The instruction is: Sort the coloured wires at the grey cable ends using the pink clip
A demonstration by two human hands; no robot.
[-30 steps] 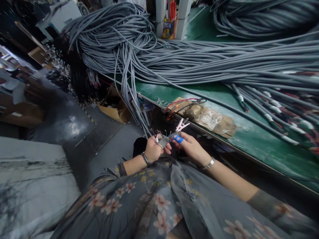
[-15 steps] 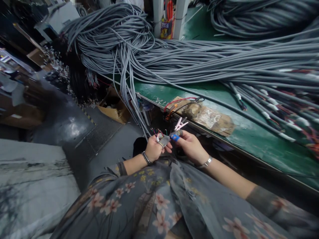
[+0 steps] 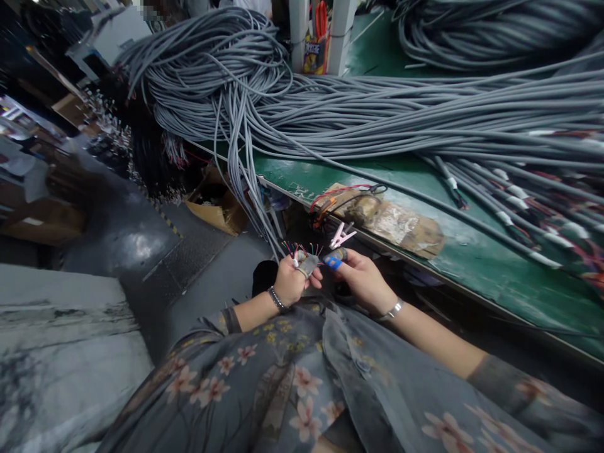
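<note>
In front of my lap, my left hand point(image 3: 292, 280) is closed around the end of a grey cable. Thin coloured wires point(image 3: 306, 250) fan out above its fingers, which wear a grey cover. Facing it a short distance to the right is my right hand point(image 3: 362, 278), with blue tape on the thumb and a grey cover on a finger. Thumb and forefinger are pinched together at a thin reddish wire that reaches from the left hand's bunch. A pale pink clip point(image 3: 342, 236) stands just above the right fingertips, by the bench edge.
Long grey cables point(image 3: 358, 119) lie across the green bench point(image 3: 472, 245), their stripped, white-taped ends at the right. A taped cardboard piece point(image 3: 401, 225) sits at the bench edge. Several cables point(image 3: 252, 182) hang down towards my left hand. Below stands a cardboard box point(image 3: 217, 211).
My hands are slightly farther apart. The coloured wires at my left hand are spread wider, and the thin wire between the hands shows more.
</note>
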